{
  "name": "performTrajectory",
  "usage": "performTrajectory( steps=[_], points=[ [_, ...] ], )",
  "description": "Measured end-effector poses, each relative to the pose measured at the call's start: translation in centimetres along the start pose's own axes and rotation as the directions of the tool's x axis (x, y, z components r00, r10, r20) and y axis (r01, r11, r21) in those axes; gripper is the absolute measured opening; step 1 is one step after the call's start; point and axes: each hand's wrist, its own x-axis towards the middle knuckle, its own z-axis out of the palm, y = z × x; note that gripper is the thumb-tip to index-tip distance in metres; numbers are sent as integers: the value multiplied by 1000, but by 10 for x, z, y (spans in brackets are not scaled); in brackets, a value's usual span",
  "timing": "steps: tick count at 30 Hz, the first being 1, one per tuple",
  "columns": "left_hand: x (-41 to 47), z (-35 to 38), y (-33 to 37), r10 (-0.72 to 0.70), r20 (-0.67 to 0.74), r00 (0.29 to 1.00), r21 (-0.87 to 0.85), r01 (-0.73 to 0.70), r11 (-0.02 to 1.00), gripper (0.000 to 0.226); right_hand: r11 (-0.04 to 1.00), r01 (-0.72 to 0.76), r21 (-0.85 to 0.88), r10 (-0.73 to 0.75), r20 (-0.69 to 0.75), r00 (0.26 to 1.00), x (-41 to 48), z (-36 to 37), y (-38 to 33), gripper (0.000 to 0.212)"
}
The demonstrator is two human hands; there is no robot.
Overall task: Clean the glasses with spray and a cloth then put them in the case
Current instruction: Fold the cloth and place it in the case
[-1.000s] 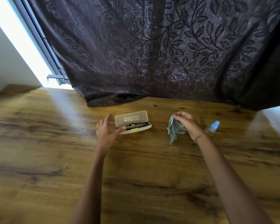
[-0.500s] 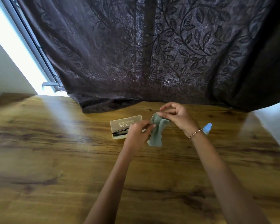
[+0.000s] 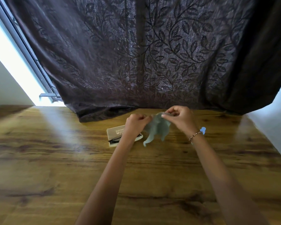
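Observation:
A grey-green cloth (image 3: 156,129) hangs spread above the table, pinched along its top edge by both hands. My left hand (image 3: 136,123) grips its left corner and my right hand (image 3: 179,118) grips its right corner. Behind my left wrist lies the open beige glasses case (image 3: 116,131), with the black glasses (image 3: 113,140) resting in it, partly hidden by my arm. A spray bottle with a light blue cap (image 3: 202,130) stands behind my right wrist, mostly hidden.
The wooden table (image 3: 55,159) stretches wide in front of me. A dark leaf-patterned curtain (image 3: 144,54) hangs down onto its far edge. A bright window with a frame (image 3: 31,62) is at the left, a white wall at the right.
My left hand left the case and took hold of the cloth. Both hands rose and pulled the cloth open between them. The camera tilted up.

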Motion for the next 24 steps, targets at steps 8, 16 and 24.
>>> performTrajectory(
  steps=[8,16,24],
  points=[
    [-9,-4,19,-65,1,998,-276,63,959,22,979,85,186,-80,-30,996,-9,-1,-10,12],
    [-7,-3,30,-184,147,972,-485,233,843,21,979,41,201,-48,31,998,-3,11,-12,7],
    [-8,1,26,-238,115,964,-616,257,744,13,979,190,-70,-168,242,956,-13,14,-12,47]
  ],
)
